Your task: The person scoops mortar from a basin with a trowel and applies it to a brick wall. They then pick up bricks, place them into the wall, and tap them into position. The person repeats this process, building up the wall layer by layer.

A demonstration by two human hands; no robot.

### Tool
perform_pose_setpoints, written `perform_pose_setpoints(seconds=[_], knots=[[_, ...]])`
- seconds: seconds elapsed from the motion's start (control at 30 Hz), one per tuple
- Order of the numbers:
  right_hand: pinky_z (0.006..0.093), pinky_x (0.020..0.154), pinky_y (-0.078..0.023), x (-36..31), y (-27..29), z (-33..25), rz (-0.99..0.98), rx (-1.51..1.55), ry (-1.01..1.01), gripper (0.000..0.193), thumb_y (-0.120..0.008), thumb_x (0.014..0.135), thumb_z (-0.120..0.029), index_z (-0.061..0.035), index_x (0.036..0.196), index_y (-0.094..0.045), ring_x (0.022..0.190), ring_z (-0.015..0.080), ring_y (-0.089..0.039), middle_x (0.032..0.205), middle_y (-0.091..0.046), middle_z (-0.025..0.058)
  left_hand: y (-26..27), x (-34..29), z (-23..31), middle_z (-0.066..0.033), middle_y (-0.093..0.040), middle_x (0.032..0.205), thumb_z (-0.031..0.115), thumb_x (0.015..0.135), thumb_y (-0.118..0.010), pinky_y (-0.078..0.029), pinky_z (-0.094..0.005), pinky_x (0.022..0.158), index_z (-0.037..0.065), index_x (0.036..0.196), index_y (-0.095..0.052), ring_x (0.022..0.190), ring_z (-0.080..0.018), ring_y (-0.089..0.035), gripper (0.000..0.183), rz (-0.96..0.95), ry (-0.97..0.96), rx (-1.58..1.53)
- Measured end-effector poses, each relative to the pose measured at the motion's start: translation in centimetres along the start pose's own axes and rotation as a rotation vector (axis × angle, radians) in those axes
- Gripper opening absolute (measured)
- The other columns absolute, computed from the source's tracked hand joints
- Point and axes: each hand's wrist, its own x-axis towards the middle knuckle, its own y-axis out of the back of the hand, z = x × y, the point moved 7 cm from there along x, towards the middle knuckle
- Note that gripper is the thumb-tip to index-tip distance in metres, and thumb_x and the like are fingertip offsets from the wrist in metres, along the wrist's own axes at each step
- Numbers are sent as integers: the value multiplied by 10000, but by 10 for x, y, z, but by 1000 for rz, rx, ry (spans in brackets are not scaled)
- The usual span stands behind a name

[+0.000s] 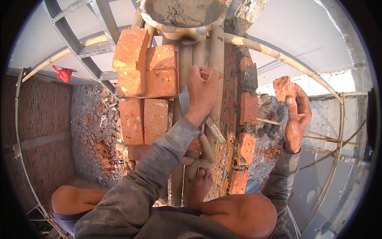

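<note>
Raised to the right of the wall, my right hand [297, 117] is closed on a broken piece of brick [283, 88], gripped between thumb and fingers. My left hand [203, 91] is over the bamboo poles, its fingers curled around a smaller brick chunk [206, 73]. Beside my left wrist a grey, flat, blade-like thing [184, 98] shows partly; my forearm hides some of it. A short wooden piece [215, 130] lies just below that wrist. Left of my left hand stands a stack of orange bricks [161, 81].
A basin of wet mortar [183, 14] sits at the far end. The brick wall [229, 119] carries a row of spaced bricks [248, 107] along its right edge. A metal ladder [85, 44] leans at upper left. Bamboo poles [278, 53] cross the right side. Rubble [101, 131] lies far below.
</note>
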Motion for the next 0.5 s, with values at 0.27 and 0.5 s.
perform_pose_setpoints(seconds=[0.27, 0.5], knots=[[379, 1132, -456, 190, -6, 189, -197, -312, -146, 545, -733, 1007, -179, 135, 1414, -553, 1296, 272, -625, 1332, -687, 227, 7, 73, -34, -240, -563, 1185, 61, 812, -782, -538, -520, 905, 26, 1186, -619, 1104, -436, -610, 409, 24, -363, 1067], [383, 1087, -479, 227, -61, 246, -361, -248, -157, 548, -736, 972, -128, 113, 1421, -535, 1258, 261, -632, 1321, -682, 194, 7, 64, -51, -221, -537, 1187, 78, 678, -902, -559, -500, 875, 1, 1138, -611, 1113, -433, -600, 550, -22, -268, 1121]])
